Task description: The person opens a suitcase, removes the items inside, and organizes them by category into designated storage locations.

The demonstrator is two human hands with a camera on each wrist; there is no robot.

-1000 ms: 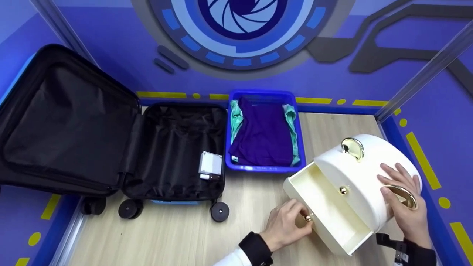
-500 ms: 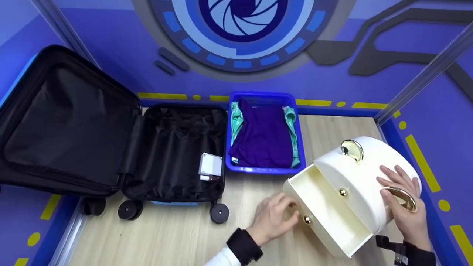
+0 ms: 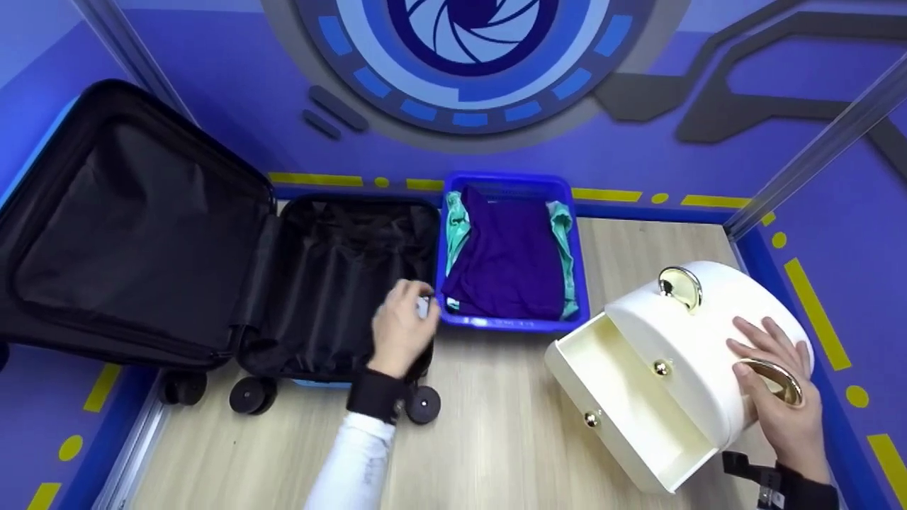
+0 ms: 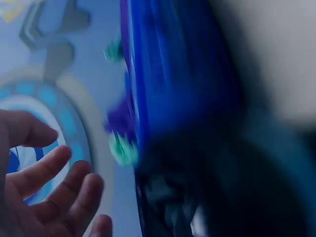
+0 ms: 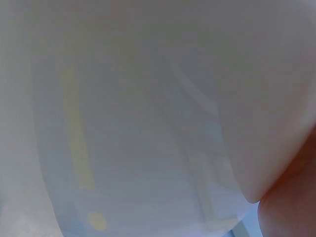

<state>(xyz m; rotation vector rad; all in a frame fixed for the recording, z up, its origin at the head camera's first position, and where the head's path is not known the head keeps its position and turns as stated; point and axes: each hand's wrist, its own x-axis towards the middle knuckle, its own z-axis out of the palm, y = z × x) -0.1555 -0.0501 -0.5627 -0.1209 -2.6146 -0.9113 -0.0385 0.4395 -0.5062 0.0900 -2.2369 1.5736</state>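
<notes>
My left hand (image 3: pixel 404 326) hovers over the right side of the open black suitcase (image 3: pixel 333 304), above a small white box (image 3: pixel 423 307) that it mostly hides. In the left wrist view the fingers (image 4: pixel 79 182) are spread and loosely bent, with nothing between them. My right hand (image 3: pixel 783 404) rests on the rounded top of a white drawer case (image 3: pixel 698 340), beside its gold ring handle (image 3: pixel 783 379). The case's lower drawer (image 3: pixel 631 397) is pulled out, with a gold knob (image 3: pixel 591 419) on its front. White case surface fills most of the right wrist view.
Between suitcase and case, a blue basket (image 3: pixel 514 324) holds a folded purple cloth (image 3: pixel 506 255) and green cloth (image 3: pixel 562 241). The suitcase lid (image 3: pixel 142 227) stands open at left. Walls enclose the wooden table (image 3: pixel 489 425) at the back and sides.
My left hand has let go of the drawer's gold knob and moved left to the suitcase, over the small white box. My right hand has stayed on the white case.
</notes>
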